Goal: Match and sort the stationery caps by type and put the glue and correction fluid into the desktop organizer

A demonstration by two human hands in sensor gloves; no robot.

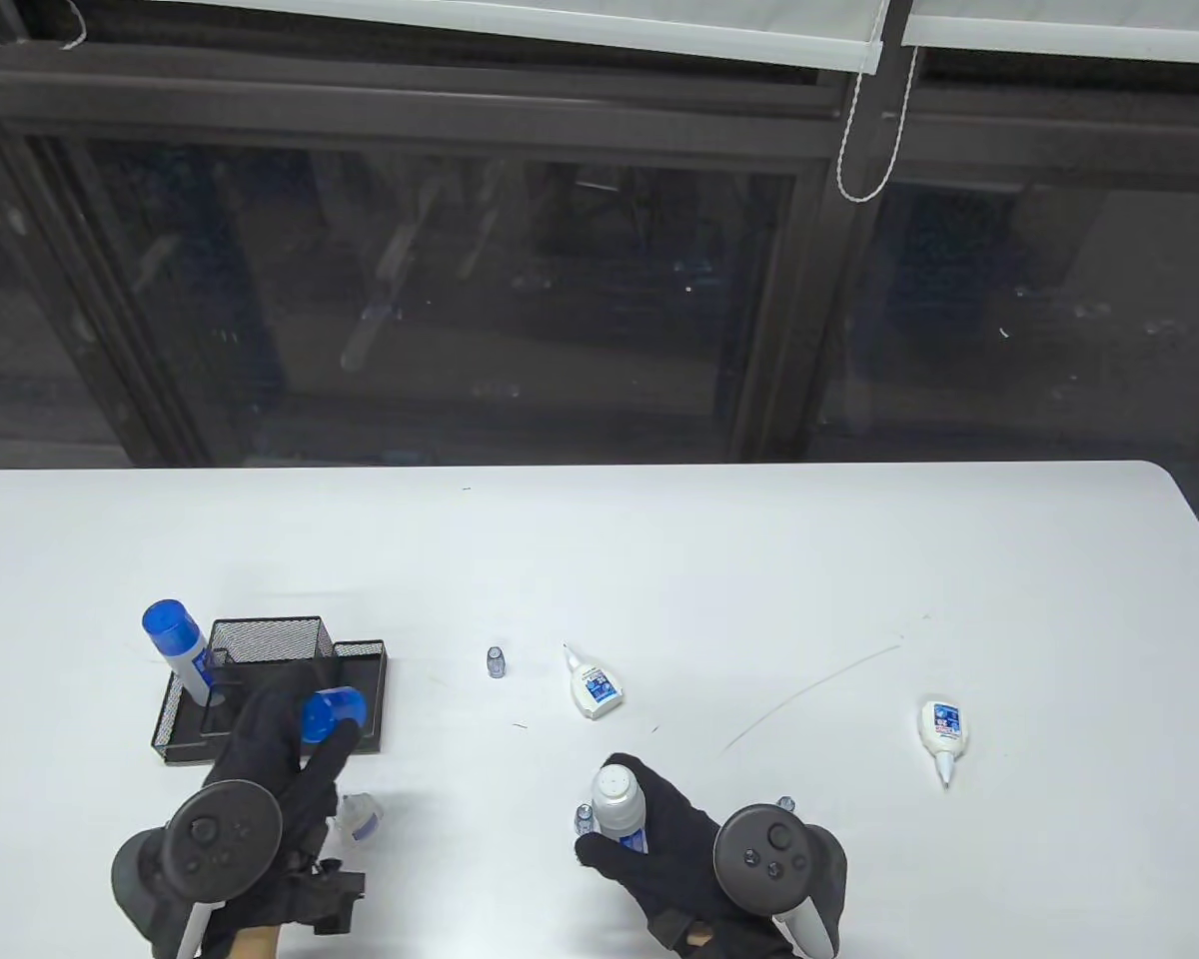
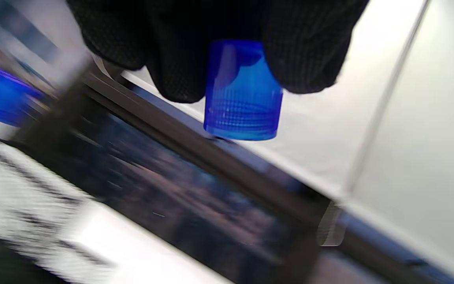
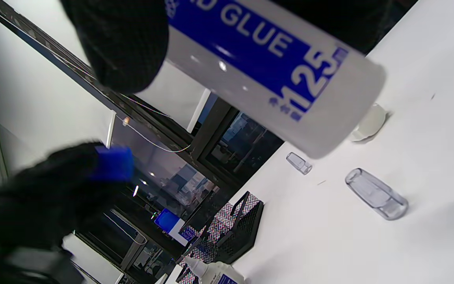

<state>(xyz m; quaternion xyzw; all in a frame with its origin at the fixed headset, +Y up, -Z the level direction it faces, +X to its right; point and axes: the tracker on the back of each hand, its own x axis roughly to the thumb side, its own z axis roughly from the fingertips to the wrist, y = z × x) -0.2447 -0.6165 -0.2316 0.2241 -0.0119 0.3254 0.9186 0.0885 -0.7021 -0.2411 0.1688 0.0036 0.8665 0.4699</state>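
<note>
**Now the blue cap and the glue bottle need to meet**

The left hand (image 1: 260, 759) pinches a blue cap (image 2: 242, 94) between its fingertips, just above the black mesh organizer (image 1: 270, 689). The cap looks light, hard and smooth, so it could slip; its ridged sides are the best place to hold.

The right hand (image 1: 679, 849) is wrapped around a white glue bottle (image 3: 274, 67), which it holds up off the worktop (image 1: 859, 579). The bottle looks like stiff plastic and not heavy. The middle of its body is a good place to hold it.

One glue bottle with a blue cap (image 1: 180, 649) already stands in the organizer.

Two small white bottles (image 1: 593, 687) (image 1: 943, 729) lie on the worktop, well apart. Small clear caps (image 1: 496, 661) lie near the hands and could get knocked. Another small bottle (image 1: 358, 817) lies just beside the left hand.
</note>
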